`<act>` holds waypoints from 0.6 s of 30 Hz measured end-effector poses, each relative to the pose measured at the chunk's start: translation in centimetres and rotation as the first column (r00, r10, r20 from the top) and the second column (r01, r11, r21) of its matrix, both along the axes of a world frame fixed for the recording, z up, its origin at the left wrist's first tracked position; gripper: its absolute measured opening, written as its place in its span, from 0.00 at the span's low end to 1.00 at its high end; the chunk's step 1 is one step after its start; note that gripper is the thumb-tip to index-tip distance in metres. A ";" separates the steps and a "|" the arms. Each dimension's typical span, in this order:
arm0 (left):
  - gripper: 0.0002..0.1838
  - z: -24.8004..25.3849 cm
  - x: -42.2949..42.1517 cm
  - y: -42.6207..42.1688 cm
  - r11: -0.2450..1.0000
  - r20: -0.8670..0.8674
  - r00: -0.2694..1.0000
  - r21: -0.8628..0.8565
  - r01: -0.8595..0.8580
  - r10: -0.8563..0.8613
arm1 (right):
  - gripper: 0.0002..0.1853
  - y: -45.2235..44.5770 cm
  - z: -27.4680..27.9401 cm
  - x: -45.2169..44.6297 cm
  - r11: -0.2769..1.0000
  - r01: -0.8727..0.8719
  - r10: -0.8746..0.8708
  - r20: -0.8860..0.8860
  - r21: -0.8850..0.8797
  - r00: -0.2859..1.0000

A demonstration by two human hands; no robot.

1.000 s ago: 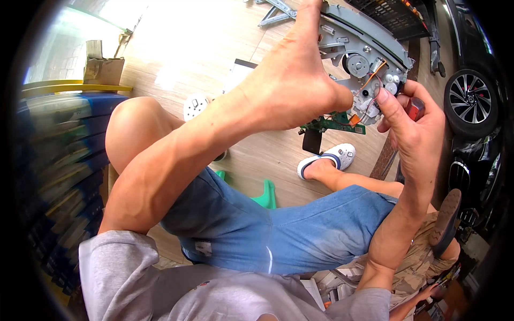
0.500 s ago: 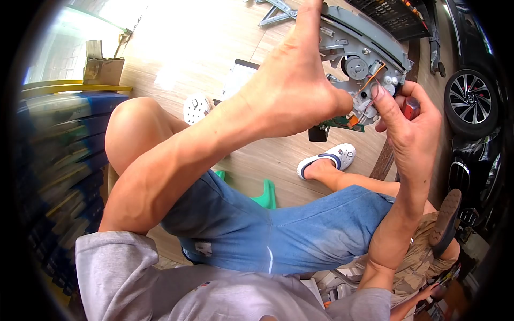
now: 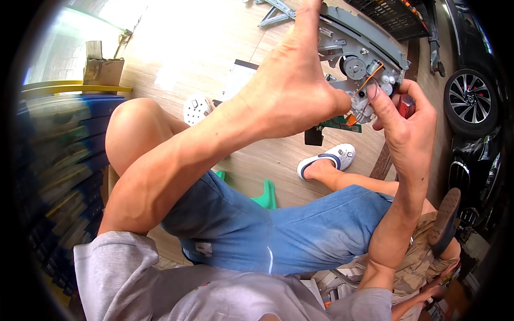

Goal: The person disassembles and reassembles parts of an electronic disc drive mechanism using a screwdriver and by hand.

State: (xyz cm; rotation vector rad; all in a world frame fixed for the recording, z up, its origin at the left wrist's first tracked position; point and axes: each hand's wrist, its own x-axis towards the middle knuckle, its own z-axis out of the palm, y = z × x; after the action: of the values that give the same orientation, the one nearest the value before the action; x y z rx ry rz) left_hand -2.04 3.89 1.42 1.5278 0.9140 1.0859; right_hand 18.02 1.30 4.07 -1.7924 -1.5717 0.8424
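In the head view, a grey metal disc-player mechanism (image 3: 354, 68) with gears, a small motor, orange and dark wires and a green circuit board (image 3: 342, 124) is held up off the floor at upper right. My left hand (image 3: 300, 88) grips its left side, thumb at the lower edge and one finger stretched along the top; other fingers are hidden behind it. At its lower right, my right hand (image 3: 408, 120) is closed, the thumb pressing near the thin wires. A red piece (image 3: 406, 106), perhaps a tool handle, sits between the right fingers; the rest of it is hidden.
Below are my knees and blue shorts (image 3: 278, 230), a green plastic piece (image 3: 265, 195) and white clogs (image 3: 342, 155). A black crate (image 3: 385, 18) stands at the back. A parked car's wheel (image 3: 471, 102) and another person's sandal (image 3: 447, 222) are at right, blue stacked boxes (image 3: 64, 155) at left.
The mechanism and my right hand have shifted slightly left. Both hands keep their grip, with the right thumb still near the wires.
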 end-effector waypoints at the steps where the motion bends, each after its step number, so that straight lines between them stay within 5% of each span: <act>1: 0.68 0.1 0.1 0.0 1.000 -0.001 1.000 0.004 -0.001 0.001 | 0.15 0.1 0.1 0.0 1.000 0.000 0.000 -0.011 -0.003 1.000; 18: 0.68 0.6 0.7 -1.1 0.999 -0.061 0.998 0.019 -0.028 0.029 | 0.18 0.2 -0.1 0.6 1.000 0.011 -0.009 0.107 -0.014 0.994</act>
State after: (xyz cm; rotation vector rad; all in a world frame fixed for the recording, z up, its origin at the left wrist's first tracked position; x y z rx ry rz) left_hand -1.30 2.75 1.97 1.5743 0.9725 1.0755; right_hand 18.63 1.55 3.95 -1.8819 -1.6260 0.7665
